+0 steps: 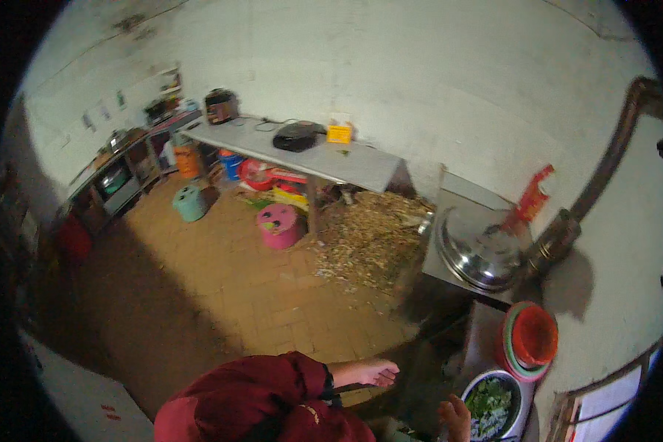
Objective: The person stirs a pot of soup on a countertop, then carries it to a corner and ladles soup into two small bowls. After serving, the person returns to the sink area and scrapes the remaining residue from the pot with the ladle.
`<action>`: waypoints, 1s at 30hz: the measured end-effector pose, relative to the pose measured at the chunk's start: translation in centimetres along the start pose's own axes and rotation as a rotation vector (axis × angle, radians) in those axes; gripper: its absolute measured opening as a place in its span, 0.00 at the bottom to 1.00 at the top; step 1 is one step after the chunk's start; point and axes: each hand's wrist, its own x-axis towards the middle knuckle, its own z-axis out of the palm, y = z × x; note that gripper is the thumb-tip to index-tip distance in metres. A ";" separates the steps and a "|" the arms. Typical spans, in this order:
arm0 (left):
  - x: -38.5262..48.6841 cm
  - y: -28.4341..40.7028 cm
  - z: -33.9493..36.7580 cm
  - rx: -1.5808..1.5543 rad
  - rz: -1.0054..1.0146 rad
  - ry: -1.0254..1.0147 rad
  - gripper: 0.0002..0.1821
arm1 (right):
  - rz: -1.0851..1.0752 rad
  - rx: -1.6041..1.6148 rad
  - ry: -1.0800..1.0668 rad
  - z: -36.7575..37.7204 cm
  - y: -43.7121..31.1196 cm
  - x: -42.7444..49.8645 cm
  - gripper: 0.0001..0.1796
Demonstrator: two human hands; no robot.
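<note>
My left hand [378,373] reaches from a dark red sleeve [254,387] at the lower middle, its fingers curled and nothing visible in them. At the bottom edge, my right hand [456,417] is beside a white basin [516,422] of wet-looking leafy greens [490,406]. It is cut off and blurred, so its grip is unclear, and I cannot tell whether it touches the basin. Behind the basin, a red plastic basket [535,336] sits in stacked green and pink basins. Farther back, a domed metal lid [483,254] covers a stove top.
A stovepipe [602,160] climbs the right wall. Wood chips [364,237] lie heaped beside the stove, partly under a long table [243,138] with an electric cooker [221,106] and a black appliance [298,136]. Pink [279,226] and teal [190,204] stools stand on the brick floor [210,265].
</note>
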 end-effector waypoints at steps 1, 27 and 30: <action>-1.8 0.1 -1.8 -0.037 0.039 0.012 0.13 | -0.014 -0.113 -0.014 1.0 0.1 0.7 0.23; -51.9 -4.3 -65.0 -0.974 0.780 0.340 0.23 | -0.348 -1.325 -0.705 56.4 6.2 32.0 0.10; -52.5 -0.7 -71.9 -0.981 0.690 0.520 0.25 | -0.366 -1.395 -0.654 62.9 4.9 36.3 0.06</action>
